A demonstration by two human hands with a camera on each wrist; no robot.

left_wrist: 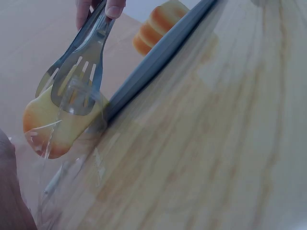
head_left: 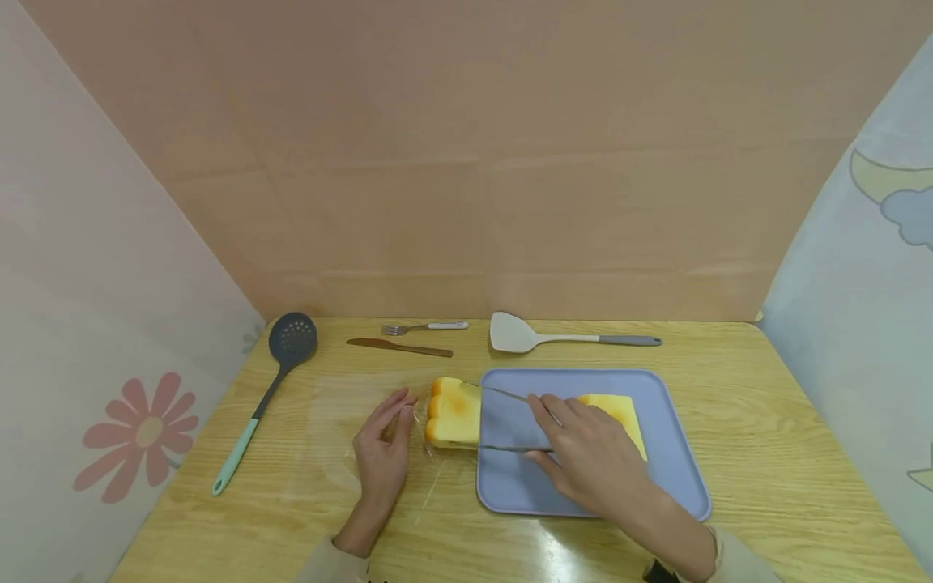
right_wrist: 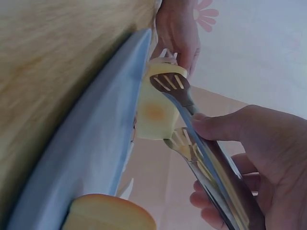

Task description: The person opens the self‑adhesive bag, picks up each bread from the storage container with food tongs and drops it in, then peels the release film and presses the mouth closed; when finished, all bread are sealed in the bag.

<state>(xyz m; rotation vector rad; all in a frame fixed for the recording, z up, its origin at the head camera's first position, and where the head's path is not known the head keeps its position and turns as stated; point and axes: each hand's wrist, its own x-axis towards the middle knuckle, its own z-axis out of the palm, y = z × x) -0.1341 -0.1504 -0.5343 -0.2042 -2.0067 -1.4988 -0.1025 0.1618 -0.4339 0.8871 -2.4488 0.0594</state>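
Observation:
My right hand (head_left: 598, 453) grips a pair of slotted metal tongs (right_wrist: 218, 175), thumb on one arm and fingers round the other. The tongs' two heads lie at opposite sides of a yellow bread slice (head_left: 455, 413) with browned, lobed edges. This slice overlaps the left rim of a blue-purple tray (head_left: 510, 495). Its browned end is at the mouth of a clear plastic bag (left_wrist: 91, 165), seen through the film in the left wrist view. My left hand (head_left: 382, 449) pinches the bag's edge left of the slice. Another bread slice (head_left: 618, 413) lies on the tray, partly hidden behind my right hand.
A dark skimmer (head_left: 293, 340) with a mint handle lies at the left. Along the back are a small fork (head_left: 426, 327), a brown knife (head_left: 399, 348) and a white spatula (head_left: 513, 334) with a grey handle. Walls close the table's back and sides.

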